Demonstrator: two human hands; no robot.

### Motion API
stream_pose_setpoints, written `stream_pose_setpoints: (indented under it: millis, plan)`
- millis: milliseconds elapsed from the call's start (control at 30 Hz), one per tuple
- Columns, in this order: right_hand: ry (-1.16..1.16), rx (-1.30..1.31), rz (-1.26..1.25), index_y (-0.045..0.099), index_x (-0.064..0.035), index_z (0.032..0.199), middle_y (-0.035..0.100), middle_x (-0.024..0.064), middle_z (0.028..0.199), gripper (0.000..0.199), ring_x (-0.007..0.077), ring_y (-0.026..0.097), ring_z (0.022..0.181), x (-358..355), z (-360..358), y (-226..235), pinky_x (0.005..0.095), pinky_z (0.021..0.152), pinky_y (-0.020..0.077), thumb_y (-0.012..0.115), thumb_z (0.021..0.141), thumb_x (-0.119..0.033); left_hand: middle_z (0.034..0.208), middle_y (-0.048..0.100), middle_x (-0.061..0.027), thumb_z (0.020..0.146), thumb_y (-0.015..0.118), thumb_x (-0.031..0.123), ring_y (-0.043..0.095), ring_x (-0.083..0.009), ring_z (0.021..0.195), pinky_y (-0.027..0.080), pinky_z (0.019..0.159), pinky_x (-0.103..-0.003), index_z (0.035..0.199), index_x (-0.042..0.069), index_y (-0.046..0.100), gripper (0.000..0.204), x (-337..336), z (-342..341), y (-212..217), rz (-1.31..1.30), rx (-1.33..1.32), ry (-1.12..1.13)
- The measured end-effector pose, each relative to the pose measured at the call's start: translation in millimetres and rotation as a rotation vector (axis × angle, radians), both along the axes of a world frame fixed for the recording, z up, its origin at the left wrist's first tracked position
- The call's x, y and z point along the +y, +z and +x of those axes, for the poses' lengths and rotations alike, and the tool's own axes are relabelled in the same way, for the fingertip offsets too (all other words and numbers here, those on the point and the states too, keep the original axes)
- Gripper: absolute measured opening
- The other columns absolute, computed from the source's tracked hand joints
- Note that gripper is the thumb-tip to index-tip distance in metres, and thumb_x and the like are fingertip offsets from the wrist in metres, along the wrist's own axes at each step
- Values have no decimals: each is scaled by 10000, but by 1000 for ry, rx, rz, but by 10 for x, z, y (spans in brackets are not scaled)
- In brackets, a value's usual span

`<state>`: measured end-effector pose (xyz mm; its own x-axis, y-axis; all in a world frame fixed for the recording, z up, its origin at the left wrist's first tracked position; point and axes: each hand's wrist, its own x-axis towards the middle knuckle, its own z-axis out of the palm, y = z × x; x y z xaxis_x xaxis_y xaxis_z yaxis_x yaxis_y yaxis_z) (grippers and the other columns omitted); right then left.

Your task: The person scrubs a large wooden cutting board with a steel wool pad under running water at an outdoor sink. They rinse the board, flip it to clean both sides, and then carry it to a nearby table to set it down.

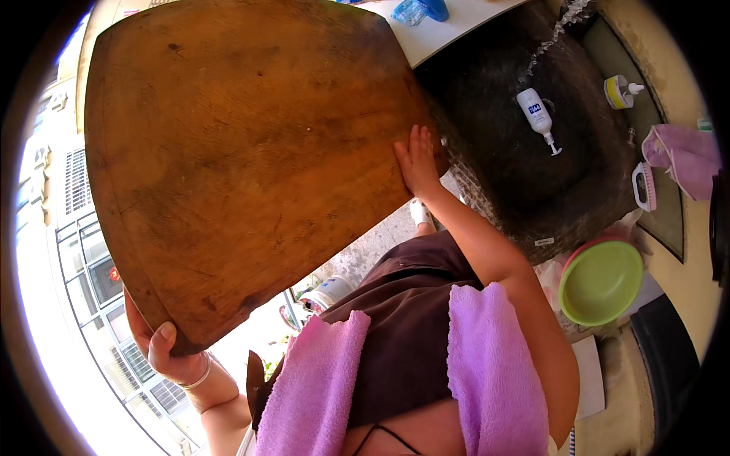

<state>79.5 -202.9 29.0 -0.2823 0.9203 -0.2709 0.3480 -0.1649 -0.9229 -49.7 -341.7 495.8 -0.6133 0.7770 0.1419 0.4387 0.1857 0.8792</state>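
Observation:
A large brown wooden board point(251, 152) with worn, scratched grain and a chipped lower edge fills the left half of the view. My left hand point(171, 353) is closed round its lower left corner, thumb on top and the other fingers partly hidden behind the board. At the board's right edge my right hand point(418, 163) lies flat on the surface, fingers stretched out. Right of that hand is a dark stone sink point(509, 182). In the sink is a white pump bottle point(534, 112), its pump toward me.
Water point(559, 34) streams at the sink's far right. On the right ledge are a yellow-labelled white bottle point(617, 92), a scrubbing brush point(644, 187) and a pink cloth point(684, 158). A green basin point(602, 281) stands nearer. A blue item point(422, 11) rests on the white counter point(449, 34).

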Motion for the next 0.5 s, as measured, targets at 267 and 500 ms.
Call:
stream_pose_setpoints:
  millis: [267, 500]
  plan:
    - [252, 250, 411, 187, -40, 1510, 175, 199, 1566, 791, 363, 135, 1455, -209, 185, 1136, 467, 1177, 118, 570, 926, -410, 1281, 545, -205, 679, 574, 200, 535, -299, 1191, 411, 1017, -374, 1382, -113, 374, 796, -10, -14, 101, -46, -19, -2]
    - [131, -157, 44, 92, 46, 1499, 69, 291, 1556, 918, 395, 22, 1464, 70, 314, 526, 474, 1180, 63, 358, 944, -636, 1211, 591, -162, 788, 561, 201, 567, -256, 1123, 433, 972, -347, 1308, -59, 486, 586, -51, -188, 145, -56, -203, 121]
